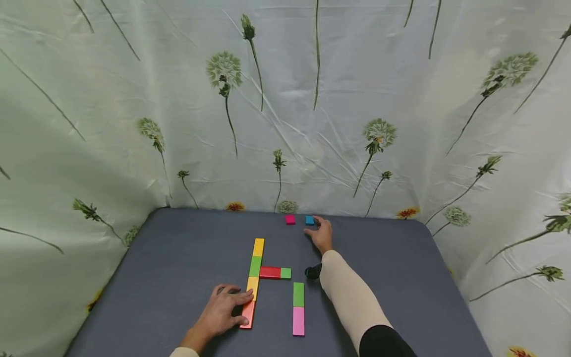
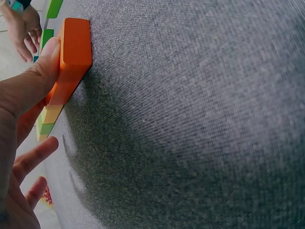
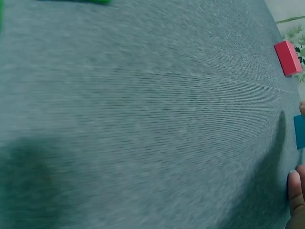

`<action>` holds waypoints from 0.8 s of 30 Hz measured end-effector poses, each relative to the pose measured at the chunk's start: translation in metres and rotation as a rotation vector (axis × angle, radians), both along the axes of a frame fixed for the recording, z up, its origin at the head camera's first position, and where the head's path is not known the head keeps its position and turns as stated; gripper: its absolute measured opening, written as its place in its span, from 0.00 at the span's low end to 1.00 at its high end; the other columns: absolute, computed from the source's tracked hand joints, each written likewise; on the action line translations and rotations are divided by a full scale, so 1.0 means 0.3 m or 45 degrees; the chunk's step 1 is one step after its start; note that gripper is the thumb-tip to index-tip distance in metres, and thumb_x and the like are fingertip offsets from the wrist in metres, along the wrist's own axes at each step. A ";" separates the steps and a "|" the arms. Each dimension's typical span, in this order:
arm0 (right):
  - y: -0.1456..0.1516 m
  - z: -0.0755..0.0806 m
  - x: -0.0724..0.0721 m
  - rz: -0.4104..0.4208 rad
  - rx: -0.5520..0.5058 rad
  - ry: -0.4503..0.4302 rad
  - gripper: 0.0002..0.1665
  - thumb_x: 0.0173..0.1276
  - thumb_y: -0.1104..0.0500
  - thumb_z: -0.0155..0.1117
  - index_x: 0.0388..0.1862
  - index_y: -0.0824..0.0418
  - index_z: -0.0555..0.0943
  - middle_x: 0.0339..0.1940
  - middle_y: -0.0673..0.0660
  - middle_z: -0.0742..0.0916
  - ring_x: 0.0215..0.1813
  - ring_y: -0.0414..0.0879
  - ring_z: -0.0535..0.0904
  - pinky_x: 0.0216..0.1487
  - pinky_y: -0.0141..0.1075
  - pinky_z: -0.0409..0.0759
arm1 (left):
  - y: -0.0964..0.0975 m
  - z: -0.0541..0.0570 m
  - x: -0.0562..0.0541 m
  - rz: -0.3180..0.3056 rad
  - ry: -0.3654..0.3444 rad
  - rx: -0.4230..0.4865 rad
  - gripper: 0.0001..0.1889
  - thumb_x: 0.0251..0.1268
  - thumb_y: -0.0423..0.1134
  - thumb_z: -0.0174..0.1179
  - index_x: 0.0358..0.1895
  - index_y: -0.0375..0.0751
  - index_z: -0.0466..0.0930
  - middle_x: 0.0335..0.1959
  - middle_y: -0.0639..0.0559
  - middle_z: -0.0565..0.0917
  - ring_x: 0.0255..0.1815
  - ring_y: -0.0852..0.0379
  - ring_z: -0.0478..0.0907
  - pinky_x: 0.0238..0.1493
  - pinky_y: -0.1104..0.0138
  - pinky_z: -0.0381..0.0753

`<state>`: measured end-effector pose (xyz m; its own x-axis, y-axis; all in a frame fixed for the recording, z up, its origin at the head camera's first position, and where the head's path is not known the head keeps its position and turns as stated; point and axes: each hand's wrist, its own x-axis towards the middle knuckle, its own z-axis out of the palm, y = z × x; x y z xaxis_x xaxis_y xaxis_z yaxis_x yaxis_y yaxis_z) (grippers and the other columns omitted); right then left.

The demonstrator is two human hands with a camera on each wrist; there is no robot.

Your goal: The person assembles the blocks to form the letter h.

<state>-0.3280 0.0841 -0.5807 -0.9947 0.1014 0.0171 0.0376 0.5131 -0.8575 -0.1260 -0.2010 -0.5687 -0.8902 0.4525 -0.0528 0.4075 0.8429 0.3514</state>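
Note:
My left hand point(image 1: 219, 308) rests on the near part of a column of flat blocks. Its thumb touches the orange block point(image 1: 248, 316) at the near end, and its index fingertip lies by the yellow block point(image 1: 252, 287) just beyond. In the left wrist view the thumb presses against the orange block point(image 2: 76, 43) while the other fingers extend loosely. At the far edge, my right hand point(image 1: 322, 235) reaches around a small blue block point(image 1: 310, 219), thumb and fingers spread. The right wrist view shows the blue block point(image 3: 299, 131) between parted fingertips.
Further up the column come a green block point(image 1: 256, 266) and another yellow one point(image 1: 258, 247). A red block point(image 1: 269, 272) and a small green block point(image 1: 285, 273) branch rightward. Green point(image 1: 298, 294) and pink point(image 1: 298, 321) blocks form a separate strip. A crimson block point(image 1: 290, 219) lies left of the blue one.

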 end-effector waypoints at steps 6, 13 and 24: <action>0.017 -0.003 -0.010 0.004 0.105 -0.050 0.32 0.60 0.62 0.71 0.65 0.64 0.74 0.60 0.70 0.70 0.64 0.65 0.63 0.62 0.57 0.65 | 0.021 -0.005 0.002 -0.026 -0.005 0.025 0.33 0.46 0.57 0.69 0.60 0.50 0.80 0.59 0.59 0.80 0.57 0.46 0.73 0.58 0.43 0.61; 0.001 -0.002 -0.017 0.008 0.199 -0.048 0.29 0.61 0.61 0.70 0.62 0.62 0.77 0.58 0.68 0.72 0.61 0.63 0.66 0.60 0.55 0.67 | 0.011 -0.005 0.004 -0.014 0.045 0.037 0.33 0.43 0.55 0.71 0.58 0.49 0.81 0.59 0.59 0.80 0.57 0.46 0.73 0.58 0.43 0.62; -0.022 -0.018 -0.039 0.068 0.185 0.001 0.16 0.62 0.66 0.67 0.50 0.65 0.83 0.51 0.67 0.77 0.55 0.61 0.72 0.56 0.53 0.71 | -0.007 -0.012 0.008 0.041 -0.017 0.007 0.34 0.44 0.55 0.71 0.59 0.51 0.80 0.59 0.59 0.80 0.58 0.46 0.72 0.59 0.43 0.61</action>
